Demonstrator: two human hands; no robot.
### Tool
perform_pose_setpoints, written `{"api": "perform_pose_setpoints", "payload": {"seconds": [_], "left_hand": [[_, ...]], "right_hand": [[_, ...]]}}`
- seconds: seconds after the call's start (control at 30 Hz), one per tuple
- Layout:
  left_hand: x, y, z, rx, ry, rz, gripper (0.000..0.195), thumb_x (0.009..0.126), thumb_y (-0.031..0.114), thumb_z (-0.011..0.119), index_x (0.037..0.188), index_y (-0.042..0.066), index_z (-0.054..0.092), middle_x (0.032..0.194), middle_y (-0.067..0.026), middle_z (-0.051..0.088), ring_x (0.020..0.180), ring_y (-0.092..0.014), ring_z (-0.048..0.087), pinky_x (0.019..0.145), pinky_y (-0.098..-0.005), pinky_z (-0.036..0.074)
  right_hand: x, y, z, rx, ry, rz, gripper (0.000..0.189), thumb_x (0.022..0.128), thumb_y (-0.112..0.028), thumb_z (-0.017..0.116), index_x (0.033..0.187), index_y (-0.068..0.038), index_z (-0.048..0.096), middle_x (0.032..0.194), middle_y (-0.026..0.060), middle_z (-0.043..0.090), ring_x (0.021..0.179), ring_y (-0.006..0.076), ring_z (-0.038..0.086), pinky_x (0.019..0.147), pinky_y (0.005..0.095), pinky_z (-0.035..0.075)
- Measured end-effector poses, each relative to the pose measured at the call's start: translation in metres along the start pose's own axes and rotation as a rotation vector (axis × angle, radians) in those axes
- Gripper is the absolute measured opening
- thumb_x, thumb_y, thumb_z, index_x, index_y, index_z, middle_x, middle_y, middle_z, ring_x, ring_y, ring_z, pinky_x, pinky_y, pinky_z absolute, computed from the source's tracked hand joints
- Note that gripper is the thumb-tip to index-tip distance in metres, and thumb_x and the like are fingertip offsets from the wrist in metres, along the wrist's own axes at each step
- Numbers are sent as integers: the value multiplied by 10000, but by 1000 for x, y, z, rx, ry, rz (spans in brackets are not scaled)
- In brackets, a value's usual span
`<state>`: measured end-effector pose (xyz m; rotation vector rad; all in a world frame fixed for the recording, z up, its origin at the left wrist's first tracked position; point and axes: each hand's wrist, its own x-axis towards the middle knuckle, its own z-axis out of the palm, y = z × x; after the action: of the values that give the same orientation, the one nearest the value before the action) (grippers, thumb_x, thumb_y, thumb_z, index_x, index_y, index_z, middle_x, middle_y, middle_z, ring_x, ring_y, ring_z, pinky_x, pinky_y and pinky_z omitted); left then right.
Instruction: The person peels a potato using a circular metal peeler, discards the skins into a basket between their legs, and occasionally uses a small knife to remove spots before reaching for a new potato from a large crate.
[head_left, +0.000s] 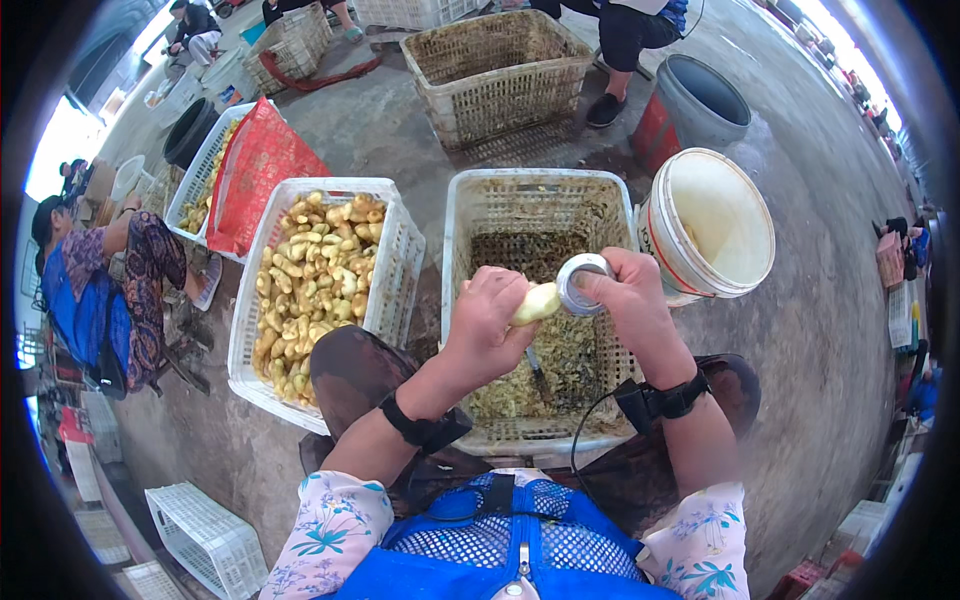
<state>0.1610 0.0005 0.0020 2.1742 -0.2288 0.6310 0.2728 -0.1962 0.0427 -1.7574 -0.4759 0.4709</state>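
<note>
My left hand (489, 319) grips a pale, peeled piece of root, probably ginger (537, 304), over a plastic crate (448, 225). Its far end touches or nearly touches a round metal ring-shaped tool (582, 283), perhaps a can rim, pinched in my right hand (637, 296). Below both hands, wet peel scraps (577, 352) cover the crate's bottom, and a slim knife-like tool (538, 371) stands or lies among them. Left of this, a white crate (405, 262) is filled with knobbly yellow-brown roots (319, 262). Part of the round tool is hidden by my right thumb.
A white bucket (716, 217) stands right of the peel crate, with a grey bucket (705, 101) behind. Beyond is a large dirty crate (499, 90). A red sack (262, 176) lies over another crate at left. A person (97, 300) sits at left; another person's legs (626, 60) are ahead.
</note>
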Motion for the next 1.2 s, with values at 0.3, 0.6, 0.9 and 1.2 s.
{"api": "perform_pose_setpoints", "payload": {"seconds": [0.3, 0.6, 0.9, 1.2], "left_hand": [[-1, -3, 1, 295, 16, 232, 500, 692, 39, 745, 1170, 10, 603, 1131, -156, 629, 1112, -414, 600, 915, -503, 440], [6, 4, -18, -655, -108, -576, 362, 930, 6, 625, 1289, -30, 593, 1120, -90, 663, 981, -197, 674, 839, -308, 573], [3, 9, -4, -993, -110, -685, 644, 878, -25, 635, 1477, 21, 404, 1147, -106, 606, 944, -193, 672, 684, -335, 616], [-1, 7, -3, -745, -150, -547, 754, 828, -82, 655, 1512, 69, 375, 1111, -85, 593, 921, -150, 645, 681, -297, 595]], "right_hand": [[-3, 0, 2, -43, -122, -72, 128, 896, -69, 673, 919, 52, 706, 835, 68, 711, 764, 113, 677, 664, 275, 547], [5, -4, -9, 370, 11, 98, 175, 946, -91, 626, 982, 68, 691, 907, 127, 734, 731, 164, 713, 674, 315, 605], [3, -1, 23, 99, -22, -200, 118, 883, -35, 722, 997, -6, 716, 1071, 28, 696, 936, 103, 637, 808, 241, 504], [5, -5, 15, -124, 37, -66, 117, 853, -66, 752, 941, 2, 718, 901, 24, 706, 811, 120, 639, 722, 257, 504]]}}
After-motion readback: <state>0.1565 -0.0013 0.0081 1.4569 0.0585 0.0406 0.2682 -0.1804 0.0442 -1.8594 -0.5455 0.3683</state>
